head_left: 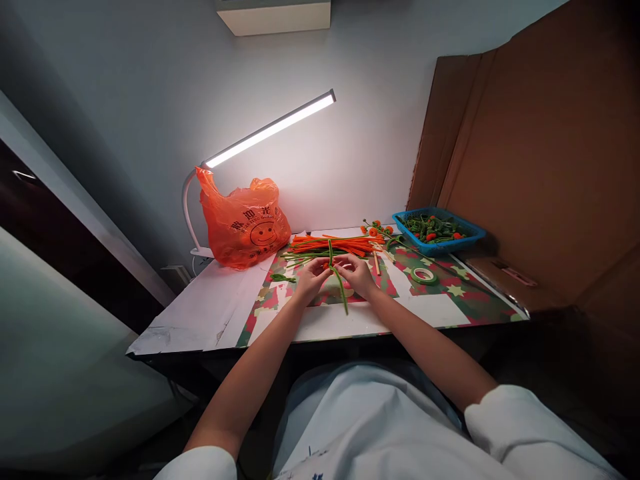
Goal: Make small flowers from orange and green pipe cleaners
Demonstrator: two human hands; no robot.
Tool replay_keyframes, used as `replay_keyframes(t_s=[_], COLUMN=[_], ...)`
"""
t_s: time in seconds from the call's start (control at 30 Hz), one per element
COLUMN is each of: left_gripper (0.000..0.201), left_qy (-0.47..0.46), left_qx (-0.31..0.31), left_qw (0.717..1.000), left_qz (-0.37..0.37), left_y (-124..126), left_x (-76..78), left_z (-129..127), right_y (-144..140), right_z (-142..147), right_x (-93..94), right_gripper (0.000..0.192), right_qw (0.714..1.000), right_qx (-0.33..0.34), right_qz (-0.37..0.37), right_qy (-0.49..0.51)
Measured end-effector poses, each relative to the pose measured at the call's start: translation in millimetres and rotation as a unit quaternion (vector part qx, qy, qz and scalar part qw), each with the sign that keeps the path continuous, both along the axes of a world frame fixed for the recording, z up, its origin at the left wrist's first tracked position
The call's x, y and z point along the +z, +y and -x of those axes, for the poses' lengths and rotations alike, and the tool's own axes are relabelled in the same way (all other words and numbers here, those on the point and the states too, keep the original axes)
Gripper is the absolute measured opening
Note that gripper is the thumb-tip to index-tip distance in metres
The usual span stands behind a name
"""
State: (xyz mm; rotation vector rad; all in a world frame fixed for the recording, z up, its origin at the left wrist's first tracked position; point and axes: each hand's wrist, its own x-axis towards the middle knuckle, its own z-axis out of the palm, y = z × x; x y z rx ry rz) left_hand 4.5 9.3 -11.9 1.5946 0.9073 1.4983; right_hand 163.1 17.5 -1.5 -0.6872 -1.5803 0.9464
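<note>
Both my hands meet above the table's front half, fingertips pinched together. Between them is a green pipe cleaner (344, 297), one end standing up and the other hanging down toward me. A small orange piece (326, 266) shows at the fingertips, mostly covered by them. My left hand (311, 280) closes on it from the left, my right hand (359, 275) from the right. Just behind the hands lie a bundle of orange pipe cleaners (350, 245) and some green pipe cleaners (303, 255). A short folded green bunch (283, 278) rests left of my left hand.
At right is a roll of green tape (425, 276); pale sticks (377, 261) lie nearer. Behind are orange flowers (376, 231) and a blue basket (430, 251) of green and orange pieces. An orange plastic bag (245, 227) stands left under a lit lamp (270, 130). Cardboard (530, 153) walls the right.
</note>
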Motion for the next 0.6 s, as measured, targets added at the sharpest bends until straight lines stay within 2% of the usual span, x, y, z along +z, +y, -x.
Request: replay_keyframes(t_s=[0.1, 0.17, 0.4, 0.6], left_gripper=[0.037, 0.038, 0.033, 0.029], left_qy=[0.02, 0.035, 0.117, 0.134], left_qx=[-0.02, -0.033, -0.007, 0.002], left_qw=[1.0, 0.999, 0.993, 0.991], left_qz=[-0.009, -0.005, 0.021, 0.024], left_y=[1, 0, -3, -5], left_x=[-1.3, -1.6, 0.3, 1.6], left_z=[-1, -1, -1, -2], right_y=[7, 8, 2, -6], right_z=[2, 2, -3, -5], right_x=[-4.3, -4.6, 2.9, 7.9], right_gripper=[0.035, 0.031, 0.01, 0.019], right_qw=[1.0, 0.999, 0.998, 0.996], right_qx=[-0.011, -0.019, -0.008, 0.027], right_qz=[0.024, 0.02, -0.05, -0.049], right_qy=[-0.015, -0.027, -0.045, -0.076])
